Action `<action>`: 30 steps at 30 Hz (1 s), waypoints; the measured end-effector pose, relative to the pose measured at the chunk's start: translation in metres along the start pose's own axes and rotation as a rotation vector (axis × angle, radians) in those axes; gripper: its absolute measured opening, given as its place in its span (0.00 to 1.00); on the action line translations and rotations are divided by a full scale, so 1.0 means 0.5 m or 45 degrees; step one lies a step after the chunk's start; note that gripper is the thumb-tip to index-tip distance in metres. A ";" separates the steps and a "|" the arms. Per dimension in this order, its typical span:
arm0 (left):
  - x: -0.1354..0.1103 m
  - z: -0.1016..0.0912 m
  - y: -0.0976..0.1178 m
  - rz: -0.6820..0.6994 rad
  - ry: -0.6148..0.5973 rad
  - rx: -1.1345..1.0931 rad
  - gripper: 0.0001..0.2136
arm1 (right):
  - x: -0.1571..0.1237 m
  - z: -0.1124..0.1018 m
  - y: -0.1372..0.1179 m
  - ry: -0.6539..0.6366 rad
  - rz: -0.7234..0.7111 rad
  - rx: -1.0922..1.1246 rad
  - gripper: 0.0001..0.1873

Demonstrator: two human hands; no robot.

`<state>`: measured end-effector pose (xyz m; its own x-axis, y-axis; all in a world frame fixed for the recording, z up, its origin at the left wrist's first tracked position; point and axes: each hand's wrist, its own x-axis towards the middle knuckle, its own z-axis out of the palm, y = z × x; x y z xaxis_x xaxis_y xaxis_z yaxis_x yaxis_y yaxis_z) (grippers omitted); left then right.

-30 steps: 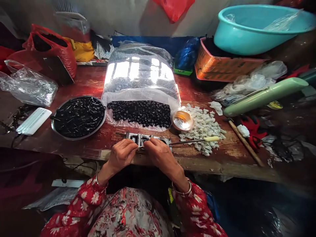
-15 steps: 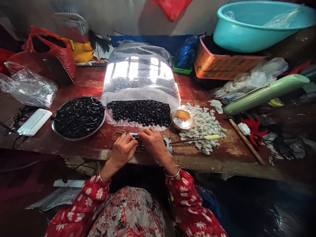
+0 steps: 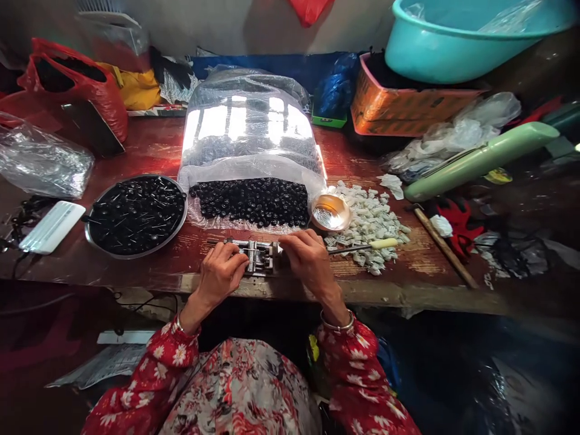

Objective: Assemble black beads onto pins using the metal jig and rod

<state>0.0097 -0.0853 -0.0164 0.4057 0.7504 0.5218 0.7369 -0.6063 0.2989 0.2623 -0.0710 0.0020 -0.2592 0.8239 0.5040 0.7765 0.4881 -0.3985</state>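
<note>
A small metal jig (image 3: pixel 260 258) with rods and a spring lies at the table's front edge. At its left end my left hand (image 3: pixel 220 267) is closed, thumb and fingertips pinched together; what they hold is too small to name. My right hand (image 3: pixel 312 261) bends over the jig's right end with its fingers closed, and their contents are hidden. From beyond that hand a thin rod with a cream handle (image 3: pixel 383 243) sticks out to the right. Behind the jig, small black round parts (image 3: pixel 254 202) spill from the mouth of a clear plastic sack (image 3: pixel 249 160).
On the left stands a round tray (image 3: pixel 185 220) of black parts with metal pins. A gold-coloured bowl (image 3: pixel 342 211) of pins sits beside a pile of small whitish pieces (image 3: pixel 376 220). Further right are a hammer (image 3: pixel 446 248), a green tube (image 3: pixel 480 160) and an orange basket (image 3: pixel 408 112).
My right hand has moved right, uncovering the middle of the jig. My left hand stays pinched at the left end. The whole view has shifted slightly.
</note>
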 end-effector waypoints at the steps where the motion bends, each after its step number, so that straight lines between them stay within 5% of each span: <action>1: 0.000 0.000 -0.001 -0.001 -0.004 -0.001 0.05 | -0.008 -0.010 0.007 0.015 0.016 0.006 0.09; 9: -0.002 -0.004 0.000 -0.043 -0.051 -0.009 0.05 | -0.072 -0.067 0.052 0.030 0.201 -0.083 0.11; 17: 0.005 -0.011 -0.014 -0.093 0.036 -0.057 0.06 | -0.134 -0.146 0.174 0.040 0.329 -0.774 0.17; 22: 0.014 -0.018 -0.029 -0.104 0.037 -0.122 0.09 | -0.189 -0.173 0.183 -0.066 0.268 -0.904 0.18; 26: 0.013 -0.025 -0.040 -0.106 -0.010 -0.132 0.12 | -0.241 -0.201 0.146 -0.172 0.302 -0.761 0.17; 30: 0.000 -0.025 -0.057 -0.056 -0.145 -0.030 0.20 | -0.282 -0.223 0.081 -0.482 0.509 -0.069 0.20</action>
<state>-0.0178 -0.0711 -0.0150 0.4331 0.8004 0.4144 0.7429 -0.5774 0.3387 0.3943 -0.1996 0.0002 -0.1185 0.9929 0.0071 0.8827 0.1086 -0.4572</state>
